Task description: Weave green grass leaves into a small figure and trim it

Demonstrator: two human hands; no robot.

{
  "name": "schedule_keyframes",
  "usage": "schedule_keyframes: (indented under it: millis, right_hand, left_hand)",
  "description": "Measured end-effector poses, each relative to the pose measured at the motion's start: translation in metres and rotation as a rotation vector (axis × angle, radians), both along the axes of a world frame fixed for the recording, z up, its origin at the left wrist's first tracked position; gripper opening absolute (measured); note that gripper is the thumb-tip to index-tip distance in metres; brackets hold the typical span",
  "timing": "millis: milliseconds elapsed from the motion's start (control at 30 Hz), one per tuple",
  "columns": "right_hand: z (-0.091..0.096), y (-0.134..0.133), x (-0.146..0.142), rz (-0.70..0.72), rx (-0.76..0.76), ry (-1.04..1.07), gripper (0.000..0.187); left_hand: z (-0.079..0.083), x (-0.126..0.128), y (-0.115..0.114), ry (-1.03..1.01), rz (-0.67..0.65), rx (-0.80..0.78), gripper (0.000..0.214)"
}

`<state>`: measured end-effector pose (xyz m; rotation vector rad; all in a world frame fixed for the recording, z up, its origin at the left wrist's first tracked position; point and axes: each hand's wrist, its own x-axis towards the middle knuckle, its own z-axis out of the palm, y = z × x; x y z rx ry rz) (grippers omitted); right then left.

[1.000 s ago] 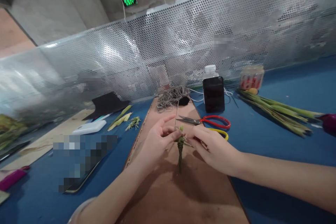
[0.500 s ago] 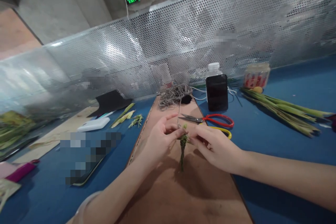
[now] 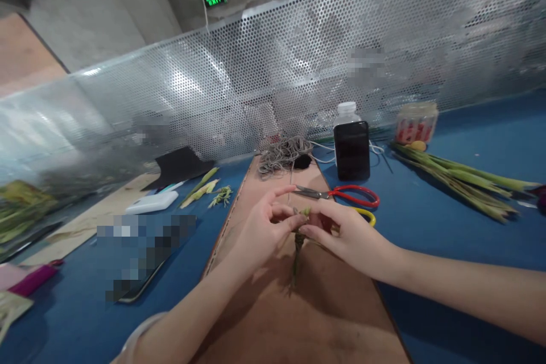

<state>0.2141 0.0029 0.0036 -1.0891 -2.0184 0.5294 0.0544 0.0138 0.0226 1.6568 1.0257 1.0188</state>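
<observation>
Over the brown board point(image 3: 273, 318), my left hand point(image 3: 268, 219) and my right hand point(image 3: 343, 230) meet fingertip to fingertip. Between them is a small braided piece of green plant leaf point(image 3: 299, 243), its stem hanging down towards the board. Both hands pinch its upper end, where a pale green tip shows. A thin grey cord point(image 3: 292, 179) runs from the tangled heap of cord point(image 3: 284, 153) down to my left fingers. Just beyond the hands lie scissors point(image 3: 315, 193) with a red handle; a yellow loop point(image 3: 367, 216) is partly hidden by my right hand.
Behind stand a dark phone point(image 3: 352, 151), a white-capped bottle point(image 3: 346, 108) and a jar point(image 3: 418, 122). Long green stalks point(image 3: 464, 179) lie on the blue table to the right. Leaf scraps point(image 3: 200, 193), a white object point(image 3: 152, 202) and a black sheet point(image 3: 183, 163) are at left.
My right fingers have moved up and left, closing over the top of the braided piece. The hands are closer together, and its lower stem hangs slightly lower.
</observation>
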Motion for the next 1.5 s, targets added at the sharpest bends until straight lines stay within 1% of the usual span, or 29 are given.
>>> schedule_keyframes:
  millis: [133, 267, 400, 500, 667, 833, 1167, 1300, 1433, 1500]
  right_hand:
    - [-0.0015, 0.0022, 0.0013, 0.007, -0.008, 0.058, 0.014]
    - [-0.0018, 0.0024, 0.0022, -0.005, 0.012, 0.060, 0.013]
    - [-0.0006, 0.0020, 0.0025, -0.020, 0.110, 0.030, 0.015]
    - [0.0000, 0.0020, 0.0025, -0.028, 0.133, 0.028, 0.015]
    - [-0.0005, 0.0016, 0.0036, -0.022, 0.080, 0.056, 0.015]
    - [-0.0011, 0.0016, 0.0050, -0.005, 0.071, 0.059, 0.018]
    - [0.0008, 0.0045, 0.0048, -0.003, 0.006, 0.120, 0.017]
    - [0.0022, 0.0057, 0.0048, 0.011, -0.086, 0.167, 0.016]
    - [0.0020, 0.0065, 0.0043, 0.035, -0.203, 0.215, 0.016]
    - [0.0016, 0.0067, 0.0039, 0.044, -0.239, 0.228, 0.016]
  left_hand:
    - [-0.0017, 0.0004, -0.0013, -0.002, 0.005, -0.004, 0.036]
    - [-0.0055, 0.0019, -0.0004, -0.064, 0.009, -0.032, 0.021]
    - [-0.0062, 0.0027, -0.0001, -0.053, 0.016, -0.046, 0.015]
    - [-0.0049, 0.0021, -0.0003, -0.038, 0.020, -0.043, 0.014]
    - [-0.0046, 0.0002, 0.0016, 0.002, 0.016, -0.034, 0.016]
    - [-0.0054, 0.0000, 0.0020, 0.056, 0.014, 0.000, 0.017]
    - [-0.0079, 0.0019, -0.0035, 0.115, 0.091, 0.120, 0.020]
    - [-0.0097, -0.0002, -0.0035, 0.168, 0.120, 0.185, 0.018]
    - [-0.0085, -0.0018, -0.0043, 0.303, 0.152, 0.277, 0.016]
    - [-0.0081, -0.0019, -0.0044, 0.358, 0.165, 0.296, 0.016]
